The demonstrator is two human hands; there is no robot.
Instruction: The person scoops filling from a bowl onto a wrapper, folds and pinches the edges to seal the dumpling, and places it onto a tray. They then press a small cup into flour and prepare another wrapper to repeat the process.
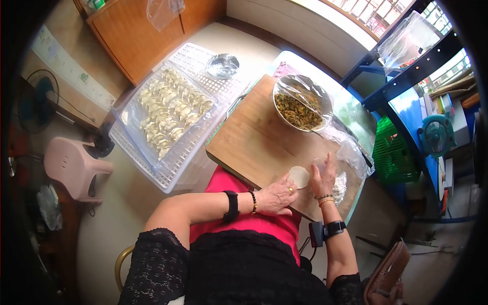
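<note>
A round, pale dumpling wrapper [299, 177] is at the near right part of the wooden board [244, 137]. My left hand [277, 196] has its fingers at the wrapper's left edge and appears to pinch it. To the right of the wrapper is my right hand [324, 178], its thumb and fingers apart, with nothing visible in it. White flour [339, 187] lies in a heap just beyond that hand. Farther back on the board stands a metal bowl [303, 103] of chopped filling, partly covered by clear plastic; a utensil handle sticks out at its near rim.
At the left, a clear tray [133, 133] of folded dumplings rests on a white plastic crate [165, 185]. Behind it sits a shiny round metal dish [222, 66]. Clear plastic wrap [351, 147] lies along the board's right side. A green basket [396, 152] stands beyond.
</note>
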